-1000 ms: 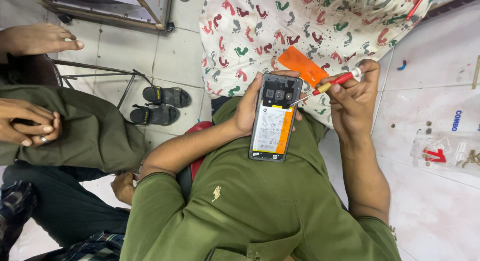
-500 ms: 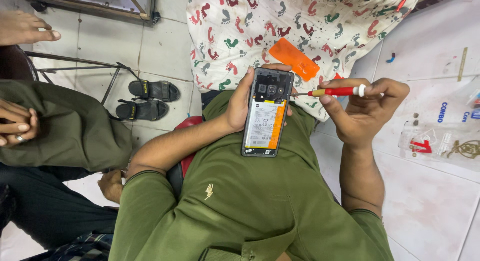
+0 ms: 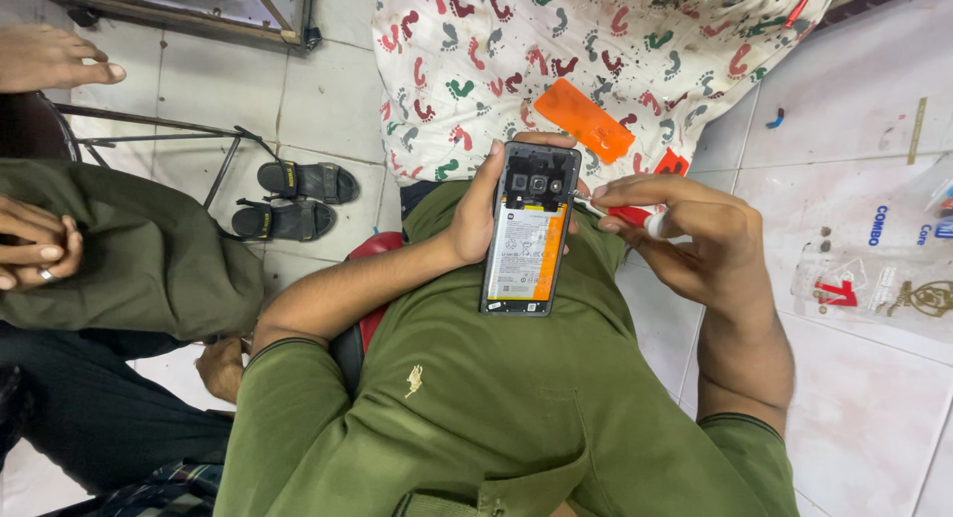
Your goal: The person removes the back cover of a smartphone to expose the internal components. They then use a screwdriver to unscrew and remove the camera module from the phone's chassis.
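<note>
My left hand (image 3: 479, 211) grips a phone (image 3: 528, 229) with its back cover off, so the white and orange battery and the camera module show. The phone rests against my green shirt. My right hand (image 3: 700, 241) holds a small screwdriver (image 3: 631, 217) with a red and white handle. Its tip touches the phone's upper right edge, beside the camera module. An orange flat cover (image 3: 584, 120) lies just above the phone on a white cloth (image 3: 476, 41) printed with coloured footprints.
Another person sits at the left in olive clothing, hands clasped (image 3: 35, 244), a bare foot (image 3: 55, 56) at the top left. Black sandals (image 3: 293, 201) lie on the tiled floor by metal stool legs (image 3: 159, 135). Clear plastic bags (image 3: 874, 284) with small parts lie on the white surface at the right.
My right hand has come down and left, bringing the screwdriver tip from beside the phone onto its upper right edge. The left hand still holds the phone.
</note>
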